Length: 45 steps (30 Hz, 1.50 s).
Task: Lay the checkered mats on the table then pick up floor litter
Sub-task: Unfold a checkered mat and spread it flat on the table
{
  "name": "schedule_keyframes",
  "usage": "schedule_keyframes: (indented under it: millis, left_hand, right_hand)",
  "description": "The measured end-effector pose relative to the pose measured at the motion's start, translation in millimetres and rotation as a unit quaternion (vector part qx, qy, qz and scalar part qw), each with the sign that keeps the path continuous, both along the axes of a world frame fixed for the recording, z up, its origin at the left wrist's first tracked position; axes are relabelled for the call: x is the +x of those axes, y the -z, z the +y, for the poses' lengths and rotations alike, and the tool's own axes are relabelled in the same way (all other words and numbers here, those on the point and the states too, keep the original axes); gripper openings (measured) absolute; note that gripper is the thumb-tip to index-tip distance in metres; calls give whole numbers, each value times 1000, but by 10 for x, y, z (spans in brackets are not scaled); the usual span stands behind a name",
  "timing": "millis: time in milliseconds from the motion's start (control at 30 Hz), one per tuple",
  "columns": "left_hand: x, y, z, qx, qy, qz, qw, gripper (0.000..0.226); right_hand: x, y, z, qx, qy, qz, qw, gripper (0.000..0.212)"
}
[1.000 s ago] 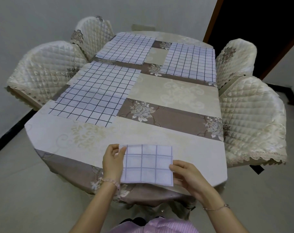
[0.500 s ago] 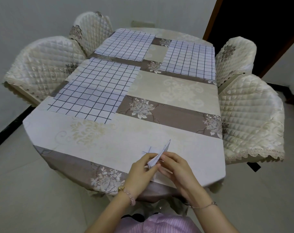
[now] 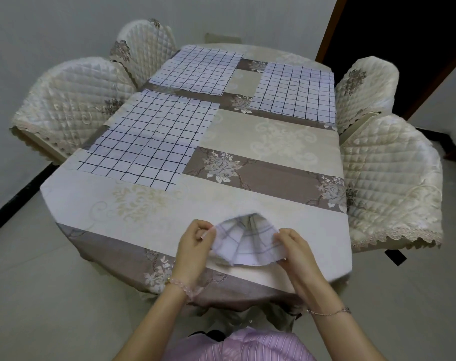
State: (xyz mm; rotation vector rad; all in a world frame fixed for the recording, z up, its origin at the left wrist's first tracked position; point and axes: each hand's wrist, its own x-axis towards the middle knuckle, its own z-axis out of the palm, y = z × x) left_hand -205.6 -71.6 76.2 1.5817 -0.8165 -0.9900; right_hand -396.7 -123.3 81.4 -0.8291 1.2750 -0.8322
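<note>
A folded checkered mat (image 3: 244, 243) bulges open between my hands, just above the near edge of the table (image 3: 273, 142). My left hand (image 3: 194, 241) pinches its left side and my right hand (image 3: 293, 246) pinches its right side. Three checkered mats lie flat on the tablecloth: one at the near left (image 3: 148, 138), one at the far left (image 3: 198, 70) and one at the far right (image 3: 294, 91). The near right part of the tablecloth carries no mat.
Quilted cream chairs flank the table: two on the left (image 3: 73, 100) (image 3: 143, 43), two on the right (image 3: 393, 183) (image 3: 365, 87). A pale tiled floor (image 3: 39, 295) surrounds it. A dark doorway (image 3: 404, 29) opens at the far right.
The mat was held flat a second ago, then bunched edge-on between my hands. Now my hands have drawn apart and it bulges open.
</note>
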Motion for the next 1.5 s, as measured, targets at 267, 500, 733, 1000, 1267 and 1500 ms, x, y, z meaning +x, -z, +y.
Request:
schedule_keyframes:
  millis: [267,500,733,1000,1267,1500]
  left_hand:
    - [337,-198,-143,-57,-32,-53,996,14]
    - [444,-143,-267,-64,-45,-65,995,16]
    - [435,125,-290,140,75,88,983,12]
    - [260,441,31,202,92,165,961,8]
    - [-47,223,-52,134,4,119,984,20]
    - [-156,32,-101,92,0,187,978,7]
  right_hand:
    - [-153,-88,-233,-123,-28,98,987,9]
    - [-135,-78,-451,-190,-2,128,974,12]
    - [-155,148,-639,-164,0,139,977,14]
    - [-301,290,-661,-136,1,331,934,37]
    - [275,99,192,-168,-255,207,929,45]
    - [359,118,258,-180,-146,176,957,13]
